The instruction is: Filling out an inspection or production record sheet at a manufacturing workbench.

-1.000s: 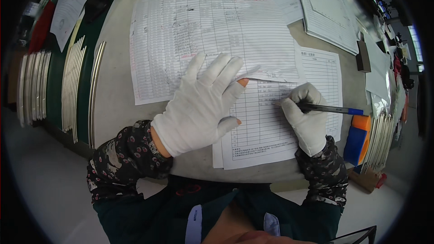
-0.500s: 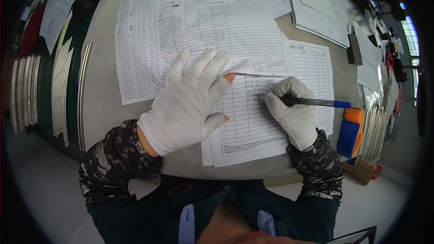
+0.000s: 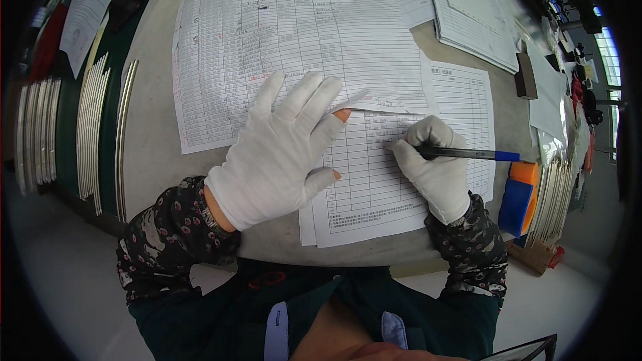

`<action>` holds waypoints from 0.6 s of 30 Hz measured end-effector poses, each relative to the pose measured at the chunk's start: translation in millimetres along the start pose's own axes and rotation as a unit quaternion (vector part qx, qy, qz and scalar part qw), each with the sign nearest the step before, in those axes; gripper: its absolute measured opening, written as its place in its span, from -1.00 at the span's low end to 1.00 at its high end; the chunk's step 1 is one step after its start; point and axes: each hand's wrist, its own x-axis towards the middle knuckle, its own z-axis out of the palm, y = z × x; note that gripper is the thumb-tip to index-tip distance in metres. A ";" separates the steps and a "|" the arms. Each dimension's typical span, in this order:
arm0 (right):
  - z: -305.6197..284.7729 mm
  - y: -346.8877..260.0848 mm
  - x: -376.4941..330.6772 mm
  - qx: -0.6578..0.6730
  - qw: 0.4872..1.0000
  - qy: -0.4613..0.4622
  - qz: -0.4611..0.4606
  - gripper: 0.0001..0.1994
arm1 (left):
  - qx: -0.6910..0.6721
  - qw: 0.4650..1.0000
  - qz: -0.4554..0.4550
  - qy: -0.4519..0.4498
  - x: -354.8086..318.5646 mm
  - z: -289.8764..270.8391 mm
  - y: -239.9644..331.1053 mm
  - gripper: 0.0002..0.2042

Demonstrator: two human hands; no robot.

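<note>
the ruled form lay on the grey table and served as the reference for all positions. a large printed list overlapped its far edge and hid the top rows. a second form projected from beneath it on the right.

the left hand, in a white glove with bare thumb and index tips, rested palm down across the list and the left part of the form, covering entries on both. its fingers were extended and slightly spread; no grasp was seen, though whether the index tip pinched the list's creased edge could not be told. the right hand, likewise gloved, lay over the form's right part with fingers curled closed around a dark pen with a blue end. the pen's point was at the form's upper rows; contact could not be confirmed.

right of the form, an orange-and-blue object stood just beside the pen's rear end, with a bundle of metal rods past it. a dark block and a stack of papers lay beyond the form to the right. well left of the form were a thin pair of rods, a larger row of rods and a further bundle.
</note>
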 end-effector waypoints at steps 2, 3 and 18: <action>-0.2 -1.2 0.0 -0.004 1.000 0.000 0.003 -0.81 | -0.001 1.000 -0.001 0.003 -0.2 0.2 -0.2 -0.47; -0.1 -1.8 -0.2 -0.004 1.000 0.000 0.004 -0.81 | 0.002 1.000 0.000 0.002 0.0 -0.6 0.0 -0.48; -0.5 -2.8 -0.5 0.005 1.000 0.004 0.014 -0.80 | 0.004 1.000 -0.001 -0.006 0.3 -0.6 0.1 -0.48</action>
